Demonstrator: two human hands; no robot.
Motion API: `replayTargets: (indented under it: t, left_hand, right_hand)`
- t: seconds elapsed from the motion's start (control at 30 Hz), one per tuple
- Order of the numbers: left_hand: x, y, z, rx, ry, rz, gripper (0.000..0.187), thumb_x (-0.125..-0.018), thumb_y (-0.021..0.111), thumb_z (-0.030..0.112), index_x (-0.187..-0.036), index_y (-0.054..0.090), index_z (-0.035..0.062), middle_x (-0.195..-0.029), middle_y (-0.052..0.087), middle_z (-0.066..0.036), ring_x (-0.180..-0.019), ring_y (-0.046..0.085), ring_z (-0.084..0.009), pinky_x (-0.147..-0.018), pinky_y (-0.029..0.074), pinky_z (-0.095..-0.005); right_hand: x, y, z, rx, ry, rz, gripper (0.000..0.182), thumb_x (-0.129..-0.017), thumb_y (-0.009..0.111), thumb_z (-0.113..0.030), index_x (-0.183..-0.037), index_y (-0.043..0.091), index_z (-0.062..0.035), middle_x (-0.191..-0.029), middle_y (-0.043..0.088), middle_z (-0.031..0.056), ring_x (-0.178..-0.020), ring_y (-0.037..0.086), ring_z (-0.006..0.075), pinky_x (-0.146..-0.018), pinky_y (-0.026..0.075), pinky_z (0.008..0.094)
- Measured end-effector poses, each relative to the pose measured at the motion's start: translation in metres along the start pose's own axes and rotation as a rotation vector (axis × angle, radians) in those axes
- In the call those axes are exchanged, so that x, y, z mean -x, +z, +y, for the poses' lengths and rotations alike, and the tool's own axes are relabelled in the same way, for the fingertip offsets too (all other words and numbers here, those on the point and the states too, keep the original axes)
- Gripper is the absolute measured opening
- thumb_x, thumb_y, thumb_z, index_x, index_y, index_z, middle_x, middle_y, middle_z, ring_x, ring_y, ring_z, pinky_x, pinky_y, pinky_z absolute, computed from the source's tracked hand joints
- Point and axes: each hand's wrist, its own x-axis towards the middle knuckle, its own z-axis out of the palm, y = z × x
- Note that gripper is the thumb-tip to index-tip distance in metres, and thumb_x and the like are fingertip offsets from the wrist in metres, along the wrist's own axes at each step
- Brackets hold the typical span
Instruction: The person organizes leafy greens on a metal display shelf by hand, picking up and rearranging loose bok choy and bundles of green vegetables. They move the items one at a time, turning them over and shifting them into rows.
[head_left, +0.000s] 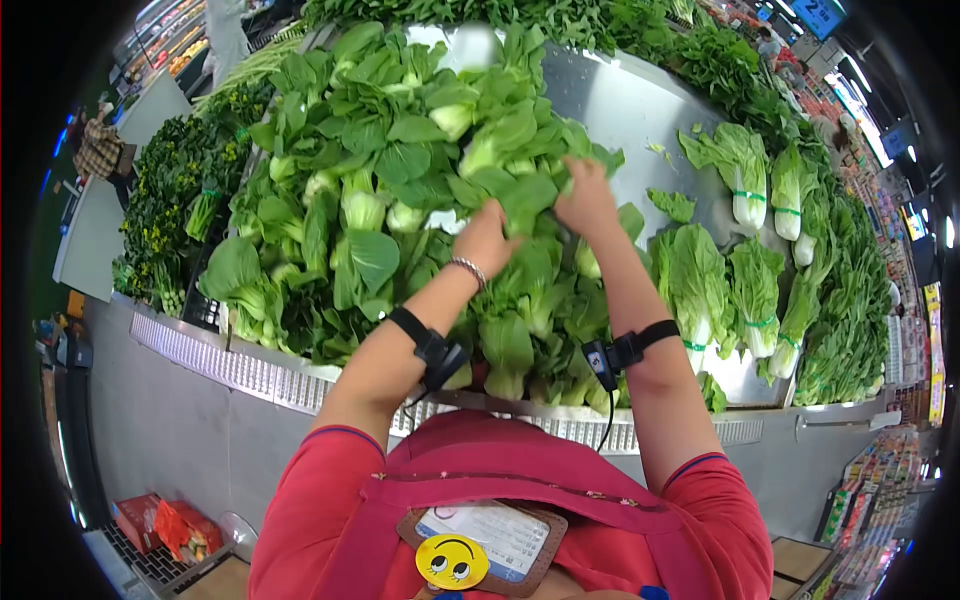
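Atop the green, pale-stemmed bok choy heap (405, 160), our left hand (484, 242) and right hand (588, 203) — grips unclear — should press lightly.

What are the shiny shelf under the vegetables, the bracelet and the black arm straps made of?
The shelf looks like smooth metal, perhaps stainless steel: silvery-grey, with bright reflections. The bracelet could be metal links or beads; it looks silvery and segmented, but is too small to tell. The arm straps seem matte fabric or rubber: they curve snugly and hardly shine.
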Motion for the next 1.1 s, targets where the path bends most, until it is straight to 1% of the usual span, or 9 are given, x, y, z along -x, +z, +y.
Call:
replayTargets:
  t: [0.1, 0.23, 0.3, 0.37, 0.4, 0.57, 0.73, 0.93, 1.1]
  left_hand:
    - [-0.009, -0.006, -0.017, -0.035, 0.067, -0.154, 0.044, -0.077, 0.076, 0.030, -0.098, 0.048, 0.0027, -0.089, 0.063, -0.022, -0.086, 0.062, -0.0400, -0.076, 0.049, -0.0453]
    - [-0.020, -0.051, -0.020, -0.140, 0.141, -0.207, 0.028, -0.082, 0.071, 0.031, -0.087, 0.062, 0.0050, -0.081, 0.065, -0.015, -0.079, 0.064, -0.0332, -0.071, 0.050, -0.0428]
    - [-0.033, -0.072, -0.017, -0.016, 0.134, 0.185, 0.030, -0.083, 0.069, 0.033, -0.090, 0.068, 0.0040, -0.089, 0.068, -0.014, -0.080, 0.066, -0.0294, -0.074, 0.052, -0.0399]
    - [-0.058, -0.077, -0.026, -0.064, 0.182, 0.273, 0.041, -0.081, 0.070, 0.033, -0.103, 0.060, -0.0006, -0.096, 0.066, -0.020, -0.084, 0.066, -0.0339, -0.078, 0.053, -0.0415]
    - [-0.065, -0.072, -0.025, -0.058, 0.186, 0.269, 0.041, -0.081, 0.070, 0.033, -0.103, 0.060, -0.0006, -0.096, 0.066, -0.020, -0.084, 0.066, -0.0339, -0.078, 0.053, -0.0415]
    - [-0.093, -0.047, -0.011, -0.057, -0.004, 0.163, 0.059, -0.078, 0.072, 0.036, -0.114, 0.044, -0.0024, -0.099, 0.063, -0.028, -0.091, 0.062, -0.0436, -0.083, 0.050, -0.0474]
    - [-0.082, -0.059, -0.008, 0.024, -0.015, 0.219, 0.054, -0.080, 0.069, 0.034, -0.114, 0.046, -0.0012, -0.111, 0.060, -0.028, -0.096, 0.062, -0.0433, -0.082, 0.050, -0.0489]
    - [-0.077, -0.071, -0.015, 0.015, 0.001, 0.239, 0.053, -0.080, 0.070, 0.034, -0.114, 0.047, -0.0007, -0.109, 0.060, -0.026, -0.097, 0.061, -0.0433, -0.083, 0.050, -0.0488]
    - [-0.087, -0.035, 0.014, -0.042, 0.116, 0.127, 0.051, -0.084, 0.067, 0.035, -0.112, 0.050, -0.0035, -0.110, 0.060, -0.027, -0.101, 0.060, -0.0419, -0.090, 0.047, -0.0466]
  right_hand:
    - [-0.001, 0.025, 0.004, -0.086, -0.048, -0.064, 0.062, -0.072, 0.072, -0.027, -0.131, 0.053, -0.0158, -0.140, 0.040, 0.0219, -0.118, 0.049, 0.0446, -0.098, 0.044, 0.0486]
    - [-0.013, 0.013, 0.024, -0.171, -0.019, -0.141, 0.056, -0.067, 0.075, -0.031, -0.120, 0.062, -0.0155, -0.143, 0.038, 0.0225, -0.124, 0.046, 0.0428, -0.102, 0.041, 0.0465]
    - [-0.011, -0.009, 0.021, -0.120, 0.014, -0.179, 0.052, -0.066, 0.075, -0.032, -0.114, 0.067, -0.0163, -0.145, 0.038, 0.0177, -0.125, 0.045, 0.0412, -0.103, 0.040, 0.0468]
    - [-0.008, -0.045, 0.003, 0.261, 0.120, -0.682, 0.047, -0.067, 0.070, -0.028, -0.112, 0.069, -0.0163, -0.141, 0.046, 0.0134, -0.124, 0.048, 0.0409, -0.104, 0.039, 0.0468]
    - [-0.013, -0.051, -0.005, 0.324, 0.120, -0.738, 0.037, -0.070, 0.065, -0.025, -0.105, 0.072, -0.0155, -0.132, 0.056, 0.0112, -0.116, 0.055, 0.0390, -0.099, 0.044, 0.0462]
    - [-0.054, -0.013, -0.046, -0.059, 0.155, -0.211, 0.029, -0.076, 0.064, -0.027, -0.098, 0.066, -0.0072, -0.117, 0.062, 0.0174, -0.101, 0.063, 0.0359, -0.083, 0.052, 0.0444]
    - [-0.048, 0.028, -0.072, 0.067, 0.227, -0.318, 0.057, -0.072, 0.073, -0.031, -0.115, 0.046, -0.0049, -0.107, 0.062, 0.0201, -0.102, 0.063, 0.0356, -0.082, 0.052, 0.0464]
    - [-0.040, 0.001, -0.057, 0.054, 0.510, 0.002, 0.058, -0.071, 0.074, -0.035, -0.113, 0.048, -0.0036, -0.111, 0.062, 0.0189, -0.100, 0.062, 0.0365, -0.086, 0.051, 0.0464]
    - [-0.018, 0.002, -0.051, 0.336, 0.412, -0.182, 0.053, -0.077, 0.070, -0.031, -0.116, 0.048, -0.0034, -0.114, 0.059, 0.0164, -0.112, 0.055, 0.0342, -0.087, 0.050, 0.0454]
